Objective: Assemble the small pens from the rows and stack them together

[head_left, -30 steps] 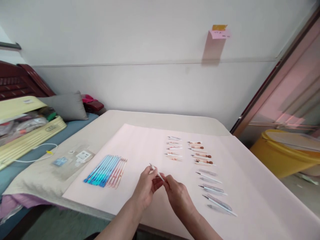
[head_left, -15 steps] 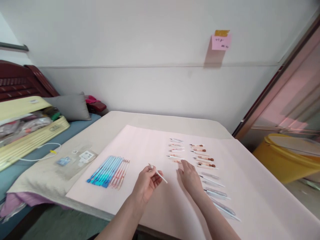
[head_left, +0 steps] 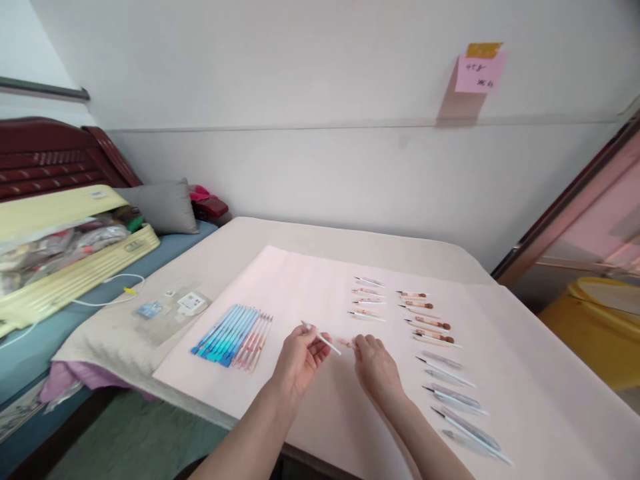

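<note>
My left hand (head_left: 304,355) is closed in a pinch around a slim white pen refill (head_left: 327,342), its pointed end up by the thumb and its tail slanting right. To its right, my right hand (head_left: 376,363) has its fingertips closed on a small clear pen part with a pinkish pattern (head_left: 345,343), low over the pink sheet; the fingers hide part of it. Beyond the right hand lie several white refills with dark tips beside pen parts (head_left: 369,300). Pen parts with brown ends (head_left: 435,323) and clear grey ones (head_left: 467,427) lie further right.
Several blue pens (head_left: 227,337) and pink-patterned pens (head_left: 255,343) lie in a row on the left of the pink sheet (head_left: 300,273). Clear packaging (head_left: 175,310) rests on the cloth beside it. A yellow bin (head_left: 595,333) stands at the right, a bed with a pillow (head_left: 165,207) at the left.
My right hand has drawn back slightly from the upper rows with the pink-patterned pen part in its fingertips. The left hand still holds the refill. The view has turned a little left.
</note>
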The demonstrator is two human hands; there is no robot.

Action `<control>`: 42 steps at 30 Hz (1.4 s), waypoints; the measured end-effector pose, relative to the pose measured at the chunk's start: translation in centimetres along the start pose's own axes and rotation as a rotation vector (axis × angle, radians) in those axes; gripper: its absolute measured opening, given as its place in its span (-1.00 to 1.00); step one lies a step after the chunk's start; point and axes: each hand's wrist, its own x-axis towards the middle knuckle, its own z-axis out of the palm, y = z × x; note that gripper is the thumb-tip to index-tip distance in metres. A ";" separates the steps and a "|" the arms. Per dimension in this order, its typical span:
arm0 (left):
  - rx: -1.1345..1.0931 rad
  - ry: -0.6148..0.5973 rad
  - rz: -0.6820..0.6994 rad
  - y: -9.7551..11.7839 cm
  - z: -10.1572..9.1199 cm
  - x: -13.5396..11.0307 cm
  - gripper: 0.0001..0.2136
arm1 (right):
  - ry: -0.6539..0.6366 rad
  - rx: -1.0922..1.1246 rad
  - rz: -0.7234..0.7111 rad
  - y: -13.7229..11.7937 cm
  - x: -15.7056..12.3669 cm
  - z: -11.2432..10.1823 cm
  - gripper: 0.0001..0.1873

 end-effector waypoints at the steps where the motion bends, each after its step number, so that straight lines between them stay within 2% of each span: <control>1: -0.015 0.018 0.020 0.2 -0.2 0.2 -0.90 | -0.029 0.047 -0.005 -0.6 -0.5 -0.3 -0.84; 4: -0.054 0.089 0.084 0.9 -0.6 0.5 -0.90 | -0.079 0.236 -0.020 -1.7 -1.9 -1.8 -0.87; 10: -0.066 0.141 0.152 1.8 -0.9 0.3 -0.90 | -0.021 0.483 -0.003 -2.3 -3.3 -4.5 -0.89; 15: -0.011 0.119 0.157 0.8 -0.7 0.4 -0.90 | -0.004 0.582 -0.024 -2.4 -3.4 -5.0 -0.89; 24: 0.211 0.073 0.189 -1.5 0.0 -0.2 -0.81 | -0.011 0.615 -0.040 -3.3 -4.0 -5.4 -0.86; 27: 0.281 0.064 0.199 -2.3 0.0 -0.5 -0.77 | -0.025 0.680 0.032 -3.6 -4.1 -4.9 -0.82; 31: 0.326 0.047 0.213 -2.6 0.2 -0.7 -0.74 | -0.110 0.921 0.184 -3.7 -4.0 -4.6 -0.83; 35: 0.367 -0.018 0.252 -2.2 0.6 -1.0 -0.75 | -0.296 1.283 0.348 -3.3 -3.8 -5.0 -0.87; 38: 0.391 -0.073 0.249 -1.9 0.8 -1.3 -0.77 | -0.406 1.493 0.408 -3.1 -3.8 -5.1 -0.82; 40: 0.381 -0.081 0.232 -1.8 0.9 -1.4 -0.78 | -0.412 1.474 0.399 -3.1 -3.8 -5.0 -0.78; 42: 0.361 -0.081 0.212 -1.8 1.0 -1.4 -0.77 | -0.346 1.327 0.354 -3.3 -3.8 -4.8 -0.74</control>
